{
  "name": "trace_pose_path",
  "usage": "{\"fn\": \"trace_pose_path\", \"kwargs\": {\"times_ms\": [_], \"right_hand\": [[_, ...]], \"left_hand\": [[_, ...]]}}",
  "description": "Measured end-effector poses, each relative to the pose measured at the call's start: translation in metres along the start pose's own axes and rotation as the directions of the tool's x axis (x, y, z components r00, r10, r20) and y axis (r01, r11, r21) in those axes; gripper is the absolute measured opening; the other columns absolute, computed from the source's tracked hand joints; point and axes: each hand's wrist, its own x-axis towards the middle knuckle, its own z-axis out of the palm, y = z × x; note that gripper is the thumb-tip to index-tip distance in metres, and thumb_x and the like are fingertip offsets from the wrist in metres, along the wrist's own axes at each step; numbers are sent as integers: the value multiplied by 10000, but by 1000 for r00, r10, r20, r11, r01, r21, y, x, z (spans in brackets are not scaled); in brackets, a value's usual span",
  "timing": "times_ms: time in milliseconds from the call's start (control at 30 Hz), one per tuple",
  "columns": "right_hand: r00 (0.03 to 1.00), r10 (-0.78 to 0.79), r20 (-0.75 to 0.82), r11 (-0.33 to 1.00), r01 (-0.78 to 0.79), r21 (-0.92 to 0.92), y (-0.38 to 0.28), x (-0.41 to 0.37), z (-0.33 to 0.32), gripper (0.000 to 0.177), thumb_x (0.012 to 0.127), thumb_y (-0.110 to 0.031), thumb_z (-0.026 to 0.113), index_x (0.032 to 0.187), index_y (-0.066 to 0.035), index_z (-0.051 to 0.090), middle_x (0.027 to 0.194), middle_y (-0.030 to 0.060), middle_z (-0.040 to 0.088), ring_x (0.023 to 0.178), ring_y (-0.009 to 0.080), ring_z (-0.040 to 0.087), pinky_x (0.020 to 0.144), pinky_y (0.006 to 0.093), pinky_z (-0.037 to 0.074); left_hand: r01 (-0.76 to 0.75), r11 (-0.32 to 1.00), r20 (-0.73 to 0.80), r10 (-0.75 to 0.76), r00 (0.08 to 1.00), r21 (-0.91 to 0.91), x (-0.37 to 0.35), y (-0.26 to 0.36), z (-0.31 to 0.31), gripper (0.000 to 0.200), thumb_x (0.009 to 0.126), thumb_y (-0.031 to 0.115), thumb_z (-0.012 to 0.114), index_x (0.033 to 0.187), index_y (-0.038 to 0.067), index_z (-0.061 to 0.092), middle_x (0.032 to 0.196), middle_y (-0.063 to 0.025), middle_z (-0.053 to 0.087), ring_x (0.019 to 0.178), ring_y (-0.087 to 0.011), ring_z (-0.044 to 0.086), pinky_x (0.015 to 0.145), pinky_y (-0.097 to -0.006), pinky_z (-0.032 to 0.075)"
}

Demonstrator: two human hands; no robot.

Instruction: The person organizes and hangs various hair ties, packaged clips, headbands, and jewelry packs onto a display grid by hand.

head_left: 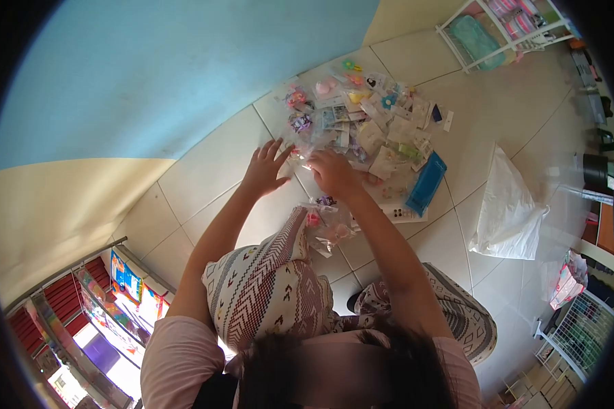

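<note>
A pile of small clear packets [372,136] with colourful trinkets in them lies on the tiled floor in front of me. My left hand [263,170] is at the pile's near left edge, fingers spread and thumb apart, its fingertips close to a clear plastic packet [305,148]. Curled over the near side of that packet, my right hand [333,173] has its fingers closed at the plastic; the exact grip is partly hidden. A few more packets [331,228] with pink and purple pieces lie beside my knee, below my right hand.
A blue flat pouch [426,184] lies at the pile's right edge. Farther right is a white plastic bag [508,208] on the floor. A white wire rack [484,41] stands at the back right, and a blue-and-cream wall [184,82] rises along the left.
</note>
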Motion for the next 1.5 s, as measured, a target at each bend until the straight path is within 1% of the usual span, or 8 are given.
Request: {"fn": "trace_pose_path", "kwargs": {"times_ms": [233, 333, 633, 967, 1267, 1367, 1467, 1500], "right_hand": [[984, 53, -170, 998, -55, -4, 8, 30, -9, 375, 761, -94, 627, 1131, -75, 577, 1240, 139, 511, 1042, 312, 543, 819, 393, 489], [960, 268, 81, 963, -269, 1, 12, 15, -12, 467, 749, -216, 680, 1168, -61, 546, 1181, 141, 520, 1066, 306, 517, 888, 414, 458], [873, 484, -51, 869, -487, -90, -10, -11, 13, 698, 689, -390, 752, 1230, -51, 470, 1080, 142, 548, 1046, 330, 512, 870, 461, 424], [793, 509, 334, 718, -605, 343, -4, -33, -13, 309, 685, -218, 754, 877, -22, 612, 796, 85, 642, 761, 231, 625, 703, 344, 484], [710, 513, 483, 541, -704, 461, 1, -39, -53, 368, 681, -261, 799, 862, -4, 607, 782, 49, 623, 748, 125, 584, 694, 276, 470], [812, 531, 243, 466, -519, 717, -8, -34, -26, 349, 707, -249, 792, 875, -16, 595, 810, 38, 616, 776, 103, 567, 720, 256, 461], [813, 505, 291, 71, -375, 924, -29, -23, -15, 290, 748, -222, 770, 855, -25, 587, 865, 29, 623, 827, 118, 582, 753, 260, 466], [858, 474, 198, 243, -343, 907, -27, -24, -1, 287, 755, -202, 765, 881, -21, 581, 897, 34, 620, 839, 126, 587, 755, 266, 472]], "left_hand": [[55, 998, -69, -55, 996, -4, -16, 1, 9, 726, 774, 296, 679, 1413, 224, 343, 1452, -91, 307, 1358, -322, 247, 1099, -504, 228], [66, 997, -97, -62, 993, 46, -21, -3, 14, 531, 790, 225, 639, 1299, 203, 488, 1421, -78, 353, 1363, -303, 248, 1106, -542, 187], [-73, 986, -106, 58, 993, -148, -27, 6, -9, 102, 764, 188, 621, 811, 98, 626, 1271, -78, 505, 1310, -270, 351, 1090, -606, 159], [-156, 985, -40, 154, 987, -68, 14, 7, 7, 668, 806, 201, 603, 1407, 123, 322, 1463, -93, 312, 1337, -281, 310, 1118, -467, 215], [31, 994, 16, -29, 999, -107, -11, 19, 13, 505, 805, 237, 622, 1281, 126, 496, 1273, -70, 506, 1175, -247, 465, 971, -448, 334], [116, 967, -116, -145, 983, -225, -22, 27, 7, 434, 823, 234, 631, 1221, 84, 544, 1142, -102, 572, 1054, -260, 539, 901, -397, 394], [178, 685, -205, -439, 874, -707, -27, 31, 11, 356, 849, 241, 634, 1134, 33, 586, 997, -139, 609, 933, -260, 590, 816, -343, 443], [221, 613, -166, -510, 844, -758, -31, 35, 10, 331, 866, 237, 637, 1098, 5, 600, 968, -148, 627, 891, -234, 604, 773, -303, 462]]}}
